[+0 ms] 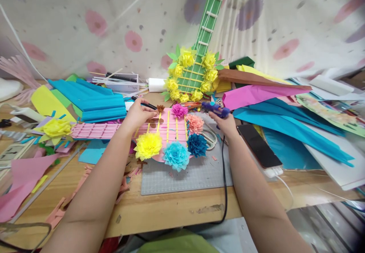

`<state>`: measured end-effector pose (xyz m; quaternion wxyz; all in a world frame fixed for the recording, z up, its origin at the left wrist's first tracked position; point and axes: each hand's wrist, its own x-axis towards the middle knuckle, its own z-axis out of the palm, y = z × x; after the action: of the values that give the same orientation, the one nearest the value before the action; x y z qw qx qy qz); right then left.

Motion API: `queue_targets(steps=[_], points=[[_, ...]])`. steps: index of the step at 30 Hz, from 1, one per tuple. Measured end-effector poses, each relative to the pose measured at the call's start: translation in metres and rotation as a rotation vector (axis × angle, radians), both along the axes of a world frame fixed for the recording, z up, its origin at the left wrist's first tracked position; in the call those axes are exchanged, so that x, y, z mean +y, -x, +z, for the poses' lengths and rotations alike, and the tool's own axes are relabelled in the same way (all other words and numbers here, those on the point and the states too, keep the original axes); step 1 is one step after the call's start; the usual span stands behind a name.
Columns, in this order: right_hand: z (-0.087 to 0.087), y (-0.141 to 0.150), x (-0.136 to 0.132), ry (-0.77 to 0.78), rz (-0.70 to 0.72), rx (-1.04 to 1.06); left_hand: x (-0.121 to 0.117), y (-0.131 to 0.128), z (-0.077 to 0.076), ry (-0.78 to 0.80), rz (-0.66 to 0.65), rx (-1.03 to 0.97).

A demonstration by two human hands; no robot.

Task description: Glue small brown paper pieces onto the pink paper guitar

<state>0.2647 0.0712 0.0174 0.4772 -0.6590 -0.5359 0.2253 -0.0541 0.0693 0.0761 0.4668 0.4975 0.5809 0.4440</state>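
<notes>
A pink paper guitar (165, 131) with yellow strips across its body lies partly on the grey cutting mat (182, 181). Paper flowers ring its edge: yellow (148, 146), light blue (176, 156), dark blue (197, 145), coral (195, 124) and magenta (179, 110). At the guitar's upper left edge, my left hand (140, 113) is closed, its fingertips pinched at a small brown paper flower (160, 109). My right hand (225, 124) grips a purple-blue glue gun (216, 110) to the right of the flowers, nozzle pointing left; its black cord (225, 181) hangs over the table edge.
Behind stands a green paper guitar (190, 79) ringed with yellow flowers. Scissors (210, 139) lie on the mat's right. A phone (259, 146) rests beside my right forearm. Blue crepe paper (104, 106) and other coloured sheets pile up on both sides.
</notes>
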Motion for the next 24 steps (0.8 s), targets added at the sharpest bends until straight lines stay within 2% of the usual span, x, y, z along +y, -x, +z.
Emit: queue_targets(steps=[2,4,7,10,15,24], points=[[0.017,0.005,-0.002,-0.076,0.055,0.07,0.001,0.001,-0.003,0.006,-0.005,0.027],[0.037,0.019,-0.005,-0.072,0.187,0.058,0.003,0.002,-0.007,0.016,-0.02,0.049],[0.062,0.049,-0.007,-0.053,0.525,-0.062,0.003,0.003,-0.009,0.035,-0.052,0.06],[0.071,0.077,-0.005,0.002,0.678,-0.237,0.003,0.004,-0.008,0.037,-0.055,0.051],[0.069,0.098,-0.003,0.078,0.672,-0.329,0.002,0.008,-0.005,0.037,-0.03,0.13],[0.064,0.1,-0.001,0.084,0.686,-0.36,0.002,0.01,-0.003,0.042,-0.043,0.127]])
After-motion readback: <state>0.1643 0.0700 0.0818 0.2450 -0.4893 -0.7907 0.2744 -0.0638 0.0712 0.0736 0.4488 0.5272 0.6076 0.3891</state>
